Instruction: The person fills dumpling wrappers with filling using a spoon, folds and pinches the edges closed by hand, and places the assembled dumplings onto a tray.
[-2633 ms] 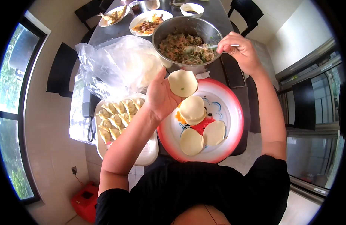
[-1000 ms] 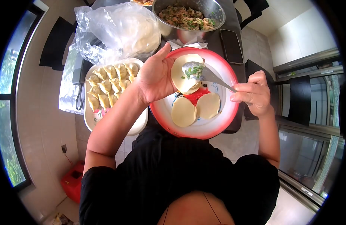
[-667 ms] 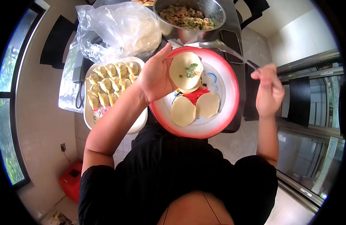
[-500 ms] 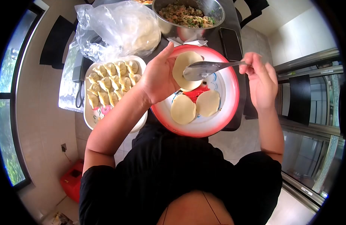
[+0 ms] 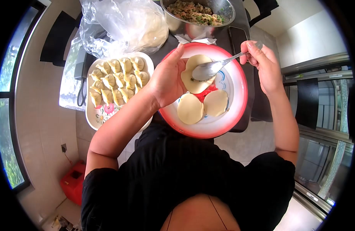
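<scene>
A round dumpling wrapper (image 5: 188, 80) rests on the fingers of my left hand (image 5: 166, 81), whose thumb points up and away. Pinched by its handle in my right hand (image 5: 264, 65) is a metal spoon (image 5: 206, 71). Its bowl touches the wrapper, and a little dark filling shows at the spoon's edge. Both hands are over a white enamel plate with a red rim (image 5: 243, 92). On that plate lie a left wrapper (image 5: 190, 109) and a right wrapper (image 5: 216, 103); the left one looks stacked.
Pleated dumplings (image 5: 119, 80) stand in rows on a white tray (image 5: 92, 122) to the left. At the back are a metal bowl (image 5: 172, 24) of minced filling (image 5: 194, 11) and a clear plastic bag (image 5: 125, 25) with dough inside. A dark phone (image 5: 237, 38) lies right of the bowl.
The spoon has turned and its bowl has shifted slightly over the wrapper. My right hand has moved up and a little left. The view has also shifted slightly.
</scene>
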A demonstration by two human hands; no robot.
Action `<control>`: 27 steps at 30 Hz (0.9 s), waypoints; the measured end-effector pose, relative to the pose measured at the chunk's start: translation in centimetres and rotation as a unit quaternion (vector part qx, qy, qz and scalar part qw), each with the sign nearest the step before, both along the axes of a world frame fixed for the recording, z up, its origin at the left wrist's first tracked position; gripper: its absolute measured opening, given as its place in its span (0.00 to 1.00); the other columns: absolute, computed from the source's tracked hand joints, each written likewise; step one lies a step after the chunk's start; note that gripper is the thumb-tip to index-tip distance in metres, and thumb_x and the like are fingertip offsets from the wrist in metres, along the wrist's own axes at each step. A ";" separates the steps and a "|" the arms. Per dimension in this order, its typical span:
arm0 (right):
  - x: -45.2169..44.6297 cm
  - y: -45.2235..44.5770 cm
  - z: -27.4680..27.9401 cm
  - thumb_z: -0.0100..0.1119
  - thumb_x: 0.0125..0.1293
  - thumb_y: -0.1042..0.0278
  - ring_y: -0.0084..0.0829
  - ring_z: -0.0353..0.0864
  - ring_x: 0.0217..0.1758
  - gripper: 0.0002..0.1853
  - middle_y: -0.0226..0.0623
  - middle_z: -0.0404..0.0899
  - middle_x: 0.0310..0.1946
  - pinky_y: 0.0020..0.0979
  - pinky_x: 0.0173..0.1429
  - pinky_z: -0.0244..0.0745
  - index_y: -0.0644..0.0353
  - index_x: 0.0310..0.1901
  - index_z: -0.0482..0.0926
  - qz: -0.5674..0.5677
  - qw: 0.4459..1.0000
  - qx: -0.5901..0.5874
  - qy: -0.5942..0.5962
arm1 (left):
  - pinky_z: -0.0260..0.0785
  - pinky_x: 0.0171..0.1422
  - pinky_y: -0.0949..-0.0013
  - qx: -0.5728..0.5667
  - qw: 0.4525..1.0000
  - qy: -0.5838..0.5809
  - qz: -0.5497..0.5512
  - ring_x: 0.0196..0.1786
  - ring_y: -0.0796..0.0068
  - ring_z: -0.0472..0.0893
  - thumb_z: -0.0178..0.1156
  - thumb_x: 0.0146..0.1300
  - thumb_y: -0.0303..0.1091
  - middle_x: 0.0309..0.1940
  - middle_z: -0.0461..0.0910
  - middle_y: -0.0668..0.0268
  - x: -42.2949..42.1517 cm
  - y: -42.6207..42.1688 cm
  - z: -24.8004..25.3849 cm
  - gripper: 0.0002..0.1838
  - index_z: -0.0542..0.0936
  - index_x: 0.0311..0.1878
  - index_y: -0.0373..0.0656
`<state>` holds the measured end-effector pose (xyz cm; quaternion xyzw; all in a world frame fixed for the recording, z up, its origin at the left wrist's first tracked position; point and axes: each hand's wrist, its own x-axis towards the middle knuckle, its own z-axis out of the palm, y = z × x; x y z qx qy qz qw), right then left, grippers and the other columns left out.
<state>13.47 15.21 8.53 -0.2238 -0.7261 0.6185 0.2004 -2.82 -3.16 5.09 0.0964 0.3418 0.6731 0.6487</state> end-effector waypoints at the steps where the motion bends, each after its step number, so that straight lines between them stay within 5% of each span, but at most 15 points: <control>1: 0.1 0.2 0.2 0.49 0.77 0.58 0.21 0.75 0.37 0.16 0.31 0.77 0.37 0.25 0.48 0.68 0.65 0.44 0.77 0.007 1.000 0.011 -0.006 | 0.67 0.70 0.51 0.005 1.000 0.001 0.001 0.63 0.56 0.76 0.31 0.78 0.58 0.62 0.74 0.53 0.0 0.0 0.0 0.35 0.67 0.67 0.36; 11: 0.2 1.3 2.6 0.49 0.77 0.57 0.21 0.77 0.38 0.17 0.30 0.79 0.30 0.25 0.50 0.70 0.66 0.42 0.78 -0.002 0.975 0.221 0.009 | 0.61 0.74 0.55 -0.050 0.998 0.037 0.007 0.67 0.60 0.73 0.30 0.78 0.58 0.65 0.73 0.53 -0.7 -0.4 -0.7 0.37 0.66 0.69 0.33; 16: -2.8 3.0 2.3 0.49 0.77 0.58 0.22 0.78 0.41 0.16 0.35 0.81 0.41 0.25 0.56 0.70 0.65 0.45 0.79 -0.015 0.947 0.270 0.175 | 0.63 0.73 0.55 -0.025 0.999 -0.010 0.032 0.65 0.56 0.74 0.29 0.78 0.56 0.63 0.73 0.48 -2.1 0.4 -1.5 0.37 0.66 0.67 0.28; 19: -5.6 5.1 -0.2 0.50 0.76 0.53 0.25 0.76 0.43 0.19 0.32 0.84 0.37 0.27 0.53 0.70 0.59 0.42 0.84 -0.023 0.912 0.390 0.123 | 0.64 0.73 0.54 -0.012 0.997 -0.048 0.060 0.64 0.51 0.75 0.28 0.78 0.55 0.61 0.74 0.45 -3.1 1.6 -2.4 0.37 0.66 0.66 0.26; 27: -7.8 7.4 -3.8 0.50 0.77 0.55 0.24 0.73 0.43 0.19 0.30 0.80 0.34 0.26 0.52 0.68 0.63 0.38 0.81 -0.039 0.931 0.361 0.043 | 0.63 0.74 0.51 -0.012 0.996 -0.057 0.074 0.65 0.49 0.74 0.27 0.78 0.54 0.63 0.72 0.44 -4.6 2.7 -2.6 0.36 0.65 0.67 0.28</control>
